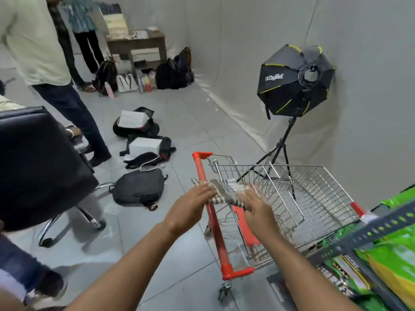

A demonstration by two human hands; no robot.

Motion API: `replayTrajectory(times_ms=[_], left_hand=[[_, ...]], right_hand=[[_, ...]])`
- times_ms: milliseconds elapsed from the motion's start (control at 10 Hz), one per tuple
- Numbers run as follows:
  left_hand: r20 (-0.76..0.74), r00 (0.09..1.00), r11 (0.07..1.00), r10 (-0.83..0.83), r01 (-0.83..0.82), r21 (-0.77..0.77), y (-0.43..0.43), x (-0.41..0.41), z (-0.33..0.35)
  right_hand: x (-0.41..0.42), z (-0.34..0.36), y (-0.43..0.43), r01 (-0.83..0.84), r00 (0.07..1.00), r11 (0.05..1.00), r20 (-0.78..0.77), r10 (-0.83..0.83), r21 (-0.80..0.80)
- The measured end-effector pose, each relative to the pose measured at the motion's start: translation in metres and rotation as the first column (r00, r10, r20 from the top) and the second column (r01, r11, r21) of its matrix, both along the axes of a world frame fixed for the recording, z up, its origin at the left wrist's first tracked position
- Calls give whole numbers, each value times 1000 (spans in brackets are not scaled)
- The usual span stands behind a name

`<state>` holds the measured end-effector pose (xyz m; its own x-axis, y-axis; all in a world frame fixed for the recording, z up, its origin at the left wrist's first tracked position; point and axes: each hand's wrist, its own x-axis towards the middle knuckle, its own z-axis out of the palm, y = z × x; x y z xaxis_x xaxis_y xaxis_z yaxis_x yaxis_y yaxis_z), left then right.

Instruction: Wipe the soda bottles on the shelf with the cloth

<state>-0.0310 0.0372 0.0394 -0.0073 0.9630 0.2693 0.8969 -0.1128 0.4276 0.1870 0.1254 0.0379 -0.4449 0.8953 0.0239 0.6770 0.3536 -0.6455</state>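
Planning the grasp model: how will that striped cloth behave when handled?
Probably floppy: the striped cloth sags between the left hand and right hand. Likely light, since fingertips alone carry it. Woven texture suggests it won't slip, though blur hides detail.

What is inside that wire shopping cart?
The shopping cart basket looks empty; the floor shows through its wire. The cloth held in both hands, left hand and right hand, hides one corner.
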Motion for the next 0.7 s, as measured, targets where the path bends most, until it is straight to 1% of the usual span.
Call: replayTrajectory(times_ms=[100,200,300,400,500,600,700], left_hand=[[-72,995,984,-76,63,-168,-23,1,-57],[-108,989,977,-97,74,-198,-40,11,-78],[-92,989,985,-113,100,-138,-38,14,-72],[-82,986,972,-147,129,-196,-35,10,-57],[-126,977,954,-173,134,-268,-36,14,-39],[-182,966,956,-185,134,-260,-36,20,-29],[-199,973,981,-114,79,-179,-25,26,-15]], right_hand=[[13,-46,-12,-93,959,984,254,129,-151],[22,-71,-21,-137,929,968,312,199,-210],[20,-68,-20,-158,921,963,320,223,-218],[18,-58,-17,-173,919,951,305,249,-256],[17,-50,-18,-183,907,940,319,275,-290],[14,-45,-20,-198,905,947,323,276,-254],[11,-31,-16,-155,945,982,275,179,-109]])
